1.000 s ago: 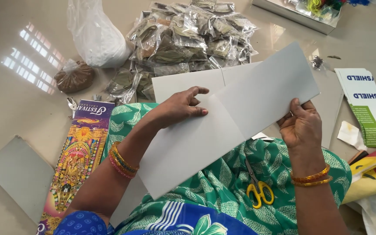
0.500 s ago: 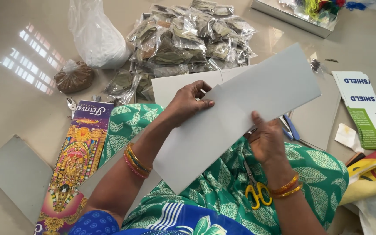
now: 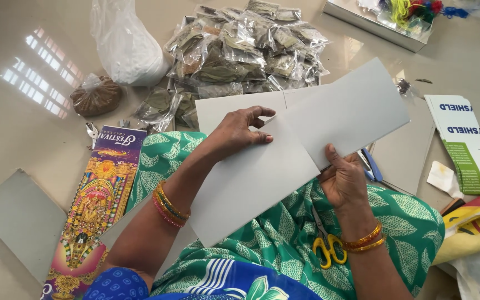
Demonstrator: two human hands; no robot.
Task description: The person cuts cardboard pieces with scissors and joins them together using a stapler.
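bright daylight | window glare on floor (image 3: pixel 45 61) | sharp focus

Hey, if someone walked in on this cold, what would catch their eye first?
Probably the big grey card held mid-frame: the left hand presses on its top face, the right hand grips its lower edge. Behind it, a heap of clear leaf packets spreads over the floor. Yellow-handled scissors lie on the green cloth in the lap.
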